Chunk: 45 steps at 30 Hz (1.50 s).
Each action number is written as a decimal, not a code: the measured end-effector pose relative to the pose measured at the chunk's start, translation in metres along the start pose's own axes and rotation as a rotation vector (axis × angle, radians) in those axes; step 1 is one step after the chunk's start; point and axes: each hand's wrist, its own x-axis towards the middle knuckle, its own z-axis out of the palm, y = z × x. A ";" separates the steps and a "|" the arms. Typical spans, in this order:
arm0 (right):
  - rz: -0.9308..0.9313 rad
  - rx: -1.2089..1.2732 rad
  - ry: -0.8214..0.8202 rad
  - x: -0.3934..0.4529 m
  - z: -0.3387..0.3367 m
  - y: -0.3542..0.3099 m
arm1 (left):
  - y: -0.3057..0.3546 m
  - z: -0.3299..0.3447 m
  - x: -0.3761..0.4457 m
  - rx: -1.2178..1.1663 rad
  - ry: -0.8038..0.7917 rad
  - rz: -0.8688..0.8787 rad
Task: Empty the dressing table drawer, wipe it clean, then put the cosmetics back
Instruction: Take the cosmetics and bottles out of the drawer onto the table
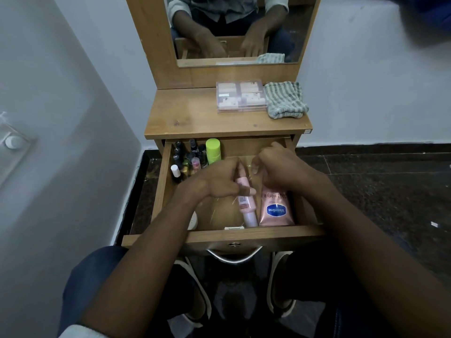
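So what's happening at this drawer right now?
A person crouches at the open drawer. The left hand grips a slim pink bottle; the right hand holds the top of a pink Vaseline tube. Small bottles crowd the drawer's back-left corner. A striped cloth and clear box sit on top.

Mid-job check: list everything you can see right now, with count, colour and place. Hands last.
Open wooden drawer: one, brown, pulled out below the tabletop.
Small dark bottles: a cluster, mostly black, drawer's back left corner.
Lime-green capped bottle: one, upright beside that cluster.
Slim pink bottle: one, lying in the drawer.
Pink Vaseline tube: one, lying at its right.
Clear plastic box: one, on the tabletop.
Striped grey cloth: one, folded, right of the box.
Left hand: grips the slim bottle.
Right hand: curled on the tube's upper end.
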 end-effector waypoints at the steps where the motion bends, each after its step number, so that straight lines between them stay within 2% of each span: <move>1: 0.013 0.064 -0.003 0.001 0.000 -0.002 | -0.001 -0.003 -0.001 -0.054 -0.004 -0.017; 4: 0.031 0.397 -0.051 0.001 -0.005 -0.008 | -0.005 -0.015 -0.004 -0.253 -0.008 -0.044; 6: 0.062 0.665 -0.069 -0.003 -0.011 -0.014 | -0.007 -0.027 -0.008 -0.332 0.070 -0.030; 9: 0.115 0.952 -0.010 -0.007 -0.016 -0.024 | -0.009 -0.042 -0.016 -0.410 0.309 -0.041; 12: 0.089 1.099 0.185 -0.004 -0.016 -0.034 | -0.011 -0.049 -0.017 -0.499 0.551 -0.042; 15: 0.069 1.097 0.406 0.003 -0.017 -0.036 | -0.017 -0.052 -0.014 -0.584 0.680 -0.010; 18: 0.061 1.126 0.535 0.013 -0.023 -0.034 | -0.022 -0.052 -0.010 -0.592 0.739 0.005; 23: 0.097 1.117 0.638 0.047 -0.033 -0.032 | -0.020 -0.061 -0.004 -0.319 0.852 0.100; 29: 0.140 1.318 0.684 0.089 -0.052 -0.045 | -0.022 -0.066 0.015 -0.105 1.040 -0.010; 32: 0.060 1.311 0.716 0.108 -0.067 -0.057 | -0.031 -0.076 0.029 -0.027 1.026 -0.067; 34: -0.001 1.212 0.754 0.122 -0.073 -0.065 | -0.035 -0.086 0.042 -0.009 1.016 -0.098; 38: -0.086 1.021 0.788 0.147 -0.075 -0.071 | -0.036 -0.105 0.061 -0.097 1.000 -0.099; 45: 0.011 0.819 0.797 0.163 -0.066 -0.062 | -0.038 -0.117 0.086 -0.152 0.972 -0.084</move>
